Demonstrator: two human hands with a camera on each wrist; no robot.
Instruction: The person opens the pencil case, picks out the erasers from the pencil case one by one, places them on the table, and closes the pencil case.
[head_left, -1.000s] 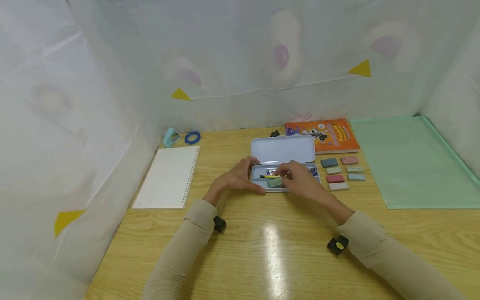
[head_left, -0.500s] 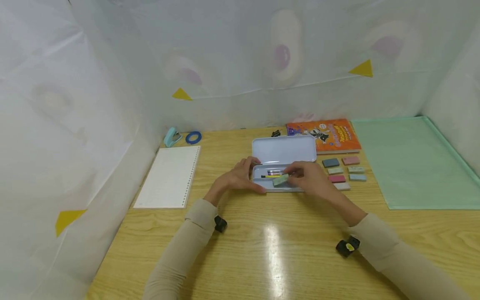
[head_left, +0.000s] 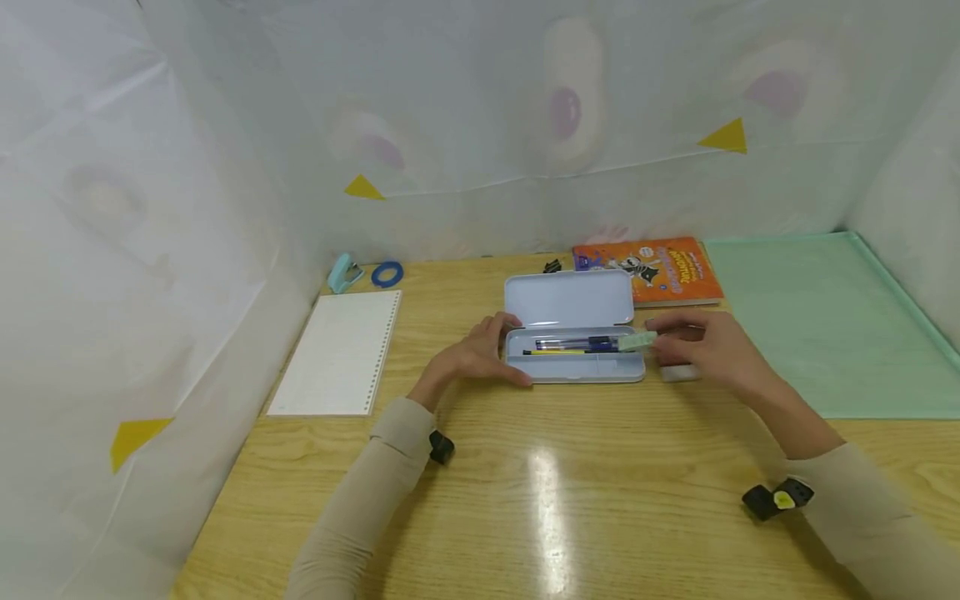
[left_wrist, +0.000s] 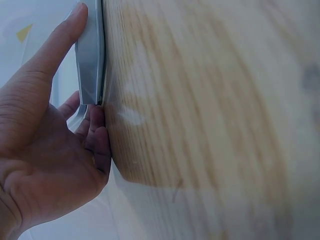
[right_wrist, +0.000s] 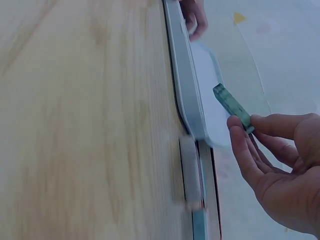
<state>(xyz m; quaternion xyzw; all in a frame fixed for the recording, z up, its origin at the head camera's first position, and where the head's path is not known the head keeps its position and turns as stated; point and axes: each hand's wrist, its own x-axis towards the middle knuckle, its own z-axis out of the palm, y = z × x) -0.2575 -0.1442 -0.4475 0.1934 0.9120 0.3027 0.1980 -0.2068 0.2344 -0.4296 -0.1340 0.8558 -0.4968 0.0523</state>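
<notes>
A light blue pencil case (head_left: 543, 370) lies open on the table, its lid (head_left: 567, 300) tipped back. My left hand (head_left: 478, 354) grips the case's left end, thumb on the front wall (left_wrist: 91, 60) and fingers behind. Between thumb and fingertips my right hand (head_left: 708, 350) pinches a green eraser (head_left: 636, 341), held above the right end of the case. The right wrist view has the eraser (right_wrist: 232, 106) slanting out from the fingertips. Inside the case lie a blue-capped pen (head_left: 572, 343) and a thin yellow-and-black pencil (head_left: 558, 352).
A whitish eraser (head_left: 679, 373) lies below my right hand, which hides other erasers. Behind are an orange book (head_left: 678, 271) and a black binder clip (head_left: 552, 267). A green mat (head_left: 840, 333) lies right; a notepad (head_left: 333, 354), blue tape roll (head_left: 387, 274) and mint stapler (head_left: 344, 274) are left.
My right hand has lifted the green eraser from the case's front compartment and moved it right, to the case's right end. The left hand has stayed on the case.
</notes>
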